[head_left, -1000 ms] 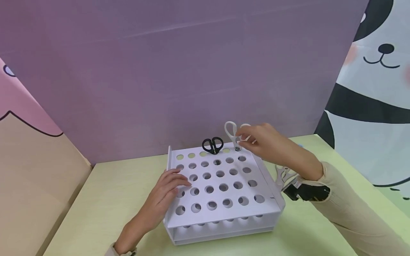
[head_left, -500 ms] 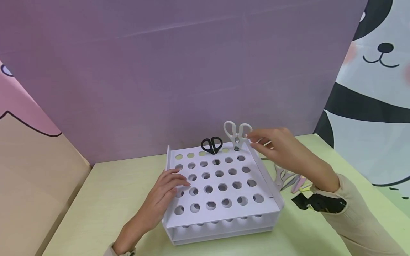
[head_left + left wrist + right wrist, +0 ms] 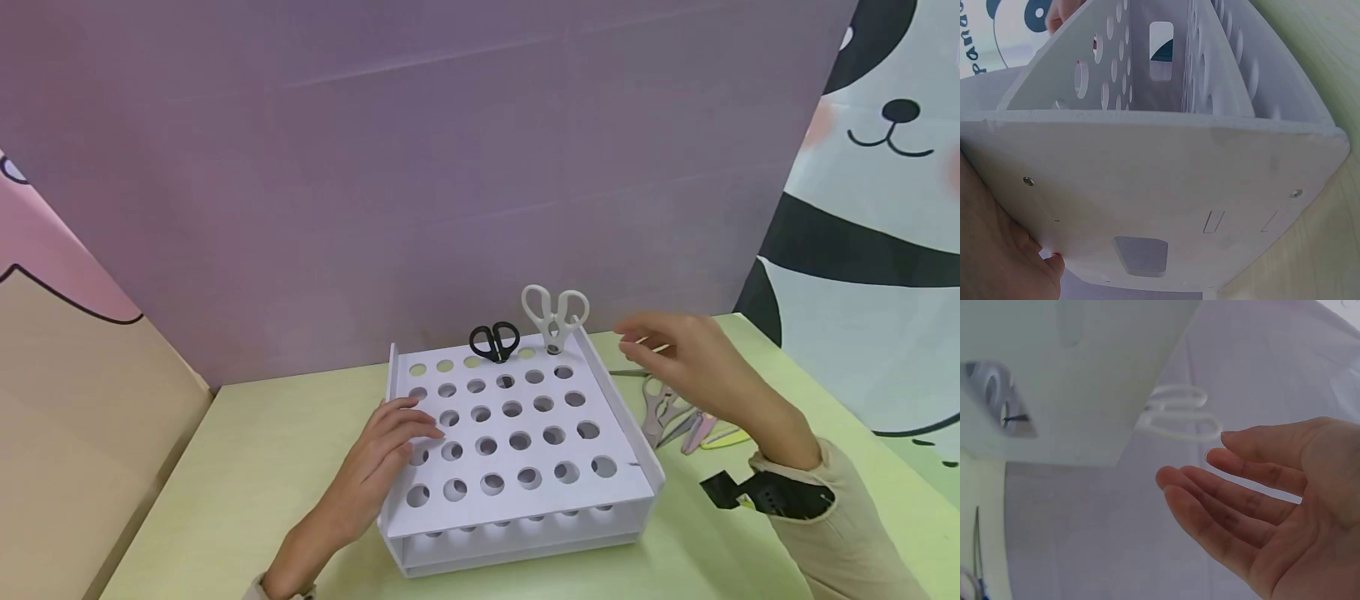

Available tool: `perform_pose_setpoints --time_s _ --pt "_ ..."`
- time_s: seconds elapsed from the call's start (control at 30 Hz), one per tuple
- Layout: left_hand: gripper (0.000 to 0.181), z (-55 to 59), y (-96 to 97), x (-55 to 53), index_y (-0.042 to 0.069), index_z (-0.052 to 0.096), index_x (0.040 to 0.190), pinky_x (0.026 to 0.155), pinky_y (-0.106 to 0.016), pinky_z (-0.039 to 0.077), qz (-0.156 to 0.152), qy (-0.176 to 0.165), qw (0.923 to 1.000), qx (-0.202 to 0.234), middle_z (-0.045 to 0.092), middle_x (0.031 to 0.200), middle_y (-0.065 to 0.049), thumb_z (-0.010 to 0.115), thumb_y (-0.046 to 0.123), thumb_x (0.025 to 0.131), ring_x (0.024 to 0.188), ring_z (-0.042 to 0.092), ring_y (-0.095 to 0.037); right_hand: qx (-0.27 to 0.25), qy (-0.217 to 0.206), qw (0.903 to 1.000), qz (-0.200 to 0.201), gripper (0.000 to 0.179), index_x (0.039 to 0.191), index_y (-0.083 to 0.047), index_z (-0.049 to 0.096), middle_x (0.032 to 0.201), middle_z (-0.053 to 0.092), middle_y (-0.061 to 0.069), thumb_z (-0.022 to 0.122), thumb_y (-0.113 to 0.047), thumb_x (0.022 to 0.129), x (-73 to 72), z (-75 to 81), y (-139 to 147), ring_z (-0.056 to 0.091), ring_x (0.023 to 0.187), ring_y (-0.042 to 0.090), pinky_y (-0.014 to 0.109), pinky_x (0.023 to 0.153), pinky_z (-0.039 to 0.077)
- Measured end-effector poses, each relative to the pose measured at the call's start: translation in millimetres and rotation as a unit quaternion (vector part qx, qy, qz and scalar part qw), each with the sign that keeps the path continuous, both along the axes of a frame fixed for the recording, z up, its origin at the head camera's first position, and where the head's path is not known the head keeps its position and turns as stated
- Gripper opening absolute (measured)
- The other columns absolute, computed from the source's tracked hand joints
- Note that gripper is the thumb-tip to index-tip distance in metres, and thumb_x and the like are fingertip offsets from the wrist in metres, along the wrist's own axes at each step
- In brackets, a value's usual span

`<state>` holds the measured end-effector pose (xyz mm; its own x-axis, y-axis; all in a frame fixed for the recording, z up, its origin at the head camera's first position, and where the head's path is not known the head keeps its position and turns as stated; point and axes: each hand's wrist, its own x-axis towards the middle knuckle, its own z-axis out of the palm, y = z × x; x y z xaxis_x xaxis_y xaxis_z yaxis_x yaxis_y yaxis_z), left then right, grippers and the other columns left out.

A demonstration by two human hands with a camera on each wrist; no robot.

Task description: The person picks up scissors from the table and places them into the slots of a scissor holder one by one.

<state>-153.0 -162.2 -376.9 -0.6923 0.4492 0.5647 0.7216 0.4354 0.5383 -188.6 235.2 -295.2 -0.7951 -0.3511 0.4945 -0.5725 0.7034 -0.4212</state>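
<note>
A white rack [image 3: 525, 503] with rows of round holes stands on the table. Black-handled scissors [image 3: 497, 350] and white-handled scissors [image 3: 555, 338] sit upright in its back row, handles up. My left hand [image 3: 371, 471] rests on the rack's left edge, fingers lying over the top. The left wrist view has that hand [image 3: 1007, 250] against the rack's side panel [image 3: 1160, 169]. My right hand [image 3: 686, 358] hovers off the rack's right back corner, fingers loosely bent and holding nothing. In the right wrist view the white handles [image 3: 1175, 415] show just beyond its fingertips.
Right of the rack, several scissors lie in a pile on the table [image 3: 300, 433], among them a grey pair [image 3: 654, 410], a pink one [image 3: 699, 433] and a yellow one [image 3: 726, 439]. A purple backdrop [image 3: 420, 208] rises behind the table.
My right hand has let go of the white-handled scissors, which stand in the rack, and has drawn away to the right, uncovering the pile. My left hand stays on the rack.
</note>
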Motion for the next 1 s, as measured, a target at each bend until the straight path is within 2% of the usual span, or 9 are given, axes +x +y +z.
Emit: perform_pose_setpoints --time_s 0.27,0.4,0.6,0.7,0.83,1.0 --pt "0.032 -0.7 0.6 1.1 0.015 0.069 0.111 0.12 -0.036 0.016 -0.001 0.0 1.0 0.006 0.065 0.121 -0.001 0.043 0.0 0.098 0.138 0.04 -0.032 0.007 -0.004 0.9991 -0.041 0.021 0.114 -0.005 0.07 0.102 0.074 0.011 0.068 -0.013 0.094 -12.6 -17.6 23 0.072 0.086 0.026 0.032 0.069 0.06" --pt "0.032 -0.8 1.2 1.1 0.016 0.069 0.112 0.12 -0.035 0.016 -0.002 -0.003 1.0 0.004 0.065 0.121 -0.001 0.043 0.002 0.099 0.138 0.039 -0.03 0.01 -0.007 0.9981 -0.061 0.021 0.114 -0.004 0.07 0.103 0.074 0.013 0.067 -0.014 0.095 -20.5 -27.3 36 0.072 0.087 0.029 0.035 0.07 0.06" --pt "0.032 0.3 1.3 -0.1 0.015 0.069 0.112 0.12 -0.043 0.017 -0.005 -0.002 1.0 0.003 0.064 0.121 0.001 0.043 0.002 0.099 0.138 0.039 -0.032 0.014 -0.006 0.9965 -0.082 0.019 0.111 -0.002 0.069 0.1 0.074 0.017 0.067 -0.011 0.094 -33.6 -43.0 54 0.071 0.088 0.036 0.028 0.066 0.056" --pt "0.032 0.4 1.1 0.1 0.015 0.069 0.111 0.12 -0.045 0.016 -0.004 -0.003 1.0 0.002 0.064 0.121 0.004 0.043 0.001 0.099 0.138 0.039 -0.032 0.018 -0.015 0.996 -0.087 0.018 0.108 0.001 0.069 0.098 0.073 0.018 0.066 -0.009 0.094 -39.3 -51.2 61 0.071 0.088 0.037 0.037 0.068 0.057" --pt "0.032 0.1 0.7 0.6 0.015 0.069 0.111 0.12 -0.04 0.017 -0.001 -0.006 1.0 0.002 0.063 0.122 0.007 0.043 0.001 0.098 0.138 0.039 -0.03 0.028 -0.045 0.9944 -0.091 0.019 0.109 0.004 0.068 0.096 0.073 0.02 0.066 -0.006 0.093 -47.3 -64.6 71 0.07 0.089 0.039 0.055 0.076 0.055" --pt "0.033 0.3 0.3 0.3 0.015 0.069 0.111 0.12 -0.041 0.016 0.0 -0.008 1.0 0.005 0.063 0.122 0.007 0.044 -0.002 0.097 0.138 0.039 -0.031 0.039 -0.072 0.9927 -0.089 0.019 0.108 0.006 0.067 0.092 0.073 0.019 0.066 -0.003 0.091 -61.8 -83.6 82 0.071 0.085 0.037 0.058 0.078 0.054"
